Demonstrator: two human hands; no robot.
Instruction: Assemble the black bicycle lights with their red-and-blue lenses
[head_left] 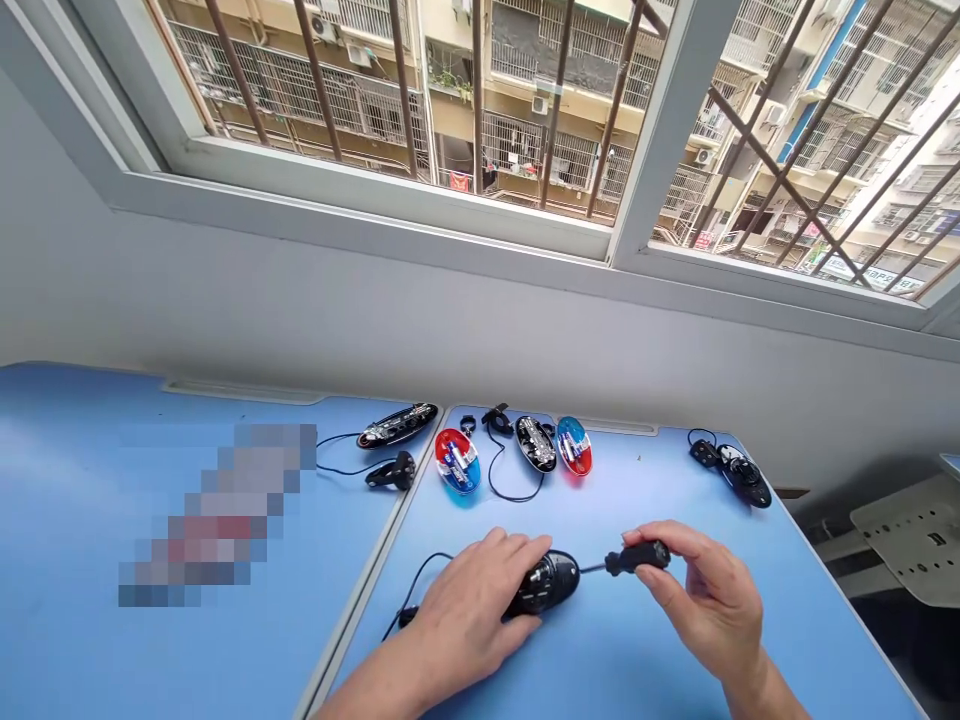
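My left hand [469,610] lies over a black oval light unit [551,580] on the blue table [645,660], pressing it down with fingers curled round it. A thin black wire [416,590] runs out from under that hand. My right hand [701,590] pinches the black handle of a small screwdriver [636,557], whose metal tip points left into the black unit.
At the back of the table lie a red-and-blue light [457,461], a black opened unit [536,443], another blue-and-red light [574,446], a black unit with wire [397,427] and a black part [739,472] at far right. A wall and barred window stand behind.
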